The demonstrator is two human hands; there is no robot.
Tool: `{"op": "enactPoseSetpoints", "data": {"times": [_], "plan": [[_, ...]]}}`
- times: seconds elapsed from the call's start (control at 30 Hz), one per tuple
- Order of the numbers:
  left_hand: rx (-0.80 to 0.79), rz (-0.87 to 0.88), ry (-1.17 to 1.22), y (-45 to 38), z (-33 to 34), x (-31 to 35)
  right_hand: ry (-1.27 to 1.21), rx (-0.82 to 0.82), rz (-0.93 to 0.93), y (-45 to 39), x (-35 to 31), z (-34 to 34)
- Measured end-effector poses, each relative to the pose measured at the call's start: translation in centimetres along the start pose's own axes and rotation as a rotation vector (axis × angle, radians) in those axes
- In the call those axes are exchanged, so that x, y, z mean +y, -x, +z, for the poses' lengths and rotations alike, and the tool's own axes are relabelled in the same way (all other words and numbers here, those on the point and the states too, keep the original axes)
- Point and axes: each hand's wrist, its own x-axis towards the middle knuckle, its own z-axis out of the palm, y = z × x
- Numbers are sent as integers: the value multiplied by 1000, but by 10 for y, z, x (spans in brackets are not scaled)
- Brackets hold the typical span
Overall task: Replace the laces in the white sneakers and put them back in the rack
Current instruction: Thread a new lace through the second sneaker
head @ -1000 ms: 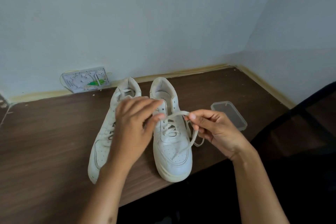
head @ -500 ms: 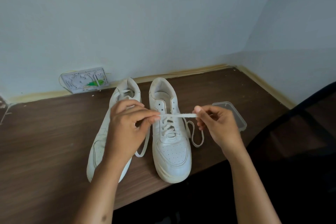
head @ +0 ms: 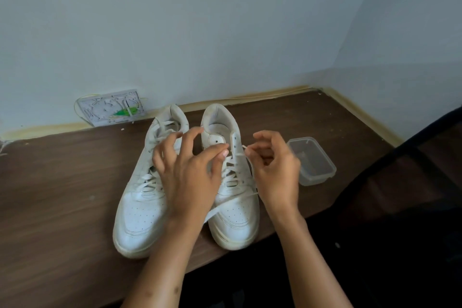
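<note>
Two white sneakers stand side by side on the brown table, toes toward me: the left sneaker (head: 140,210) is laced, the right sneaker (head: 235,222) is laced part of the way up. A flat white lace (head: 240,199) trails across the right sneaker's toe and disappears under my left hand. My left hand (head: 187,177) hovers over the gap between the shoes, fingers spread and holding nothing, its thumb at the right shoe's tongue. My right hand (head: 275,172) is beside the right shoe's upper eyelets, fingers curled, pinching the lace's end.
A clear plastic container (head: 312,160) sits just right of my right hand. A white panel with a green patch (head: 112,110) leans on the wall behind the shoes. A dark chair (head: 412,195) stands at the right, past the table's front edge (head: 287,222).
My left hand has released the stretched lace and spread its fingers. My right hand has brought the lace end closer to the right shoe's eyelets.
</note>
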Motion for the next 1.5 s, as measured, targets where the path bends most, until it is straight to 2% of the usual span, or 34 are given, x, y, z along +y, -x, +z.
{"op": "enactPoseSetpoints", "data": {"times": [0.13,0.33,0.5,0.63,0.77,0.97,1.13,1.33,1.5], "plan": [[5,-47,-42,0,6,7,32,-21,-65,3,-2,5],[-16,-117,56,-3,15,7,67,-15,-82,5,-4,11],[2,-78,105,-5,17,3,25,-9,-71,8,-6,19],[-29,-58,88,-5,18,1,-102,-13,-9,5,-6,21],[-38,-40,89,-3,19,0,-101,-5,-4,6,-9,20],[54,47,94,-9,22,-1,-88,11,17,5,-7,18],[26,47,222,-11,21,-1,-107,59,15,0,-5,14],[-49,-18,509,-19,10,-13,-59,-56,48,0,-1,14],[-106,28,565,-21,-4,-22,-21,99,65,-5,4,11]]}}
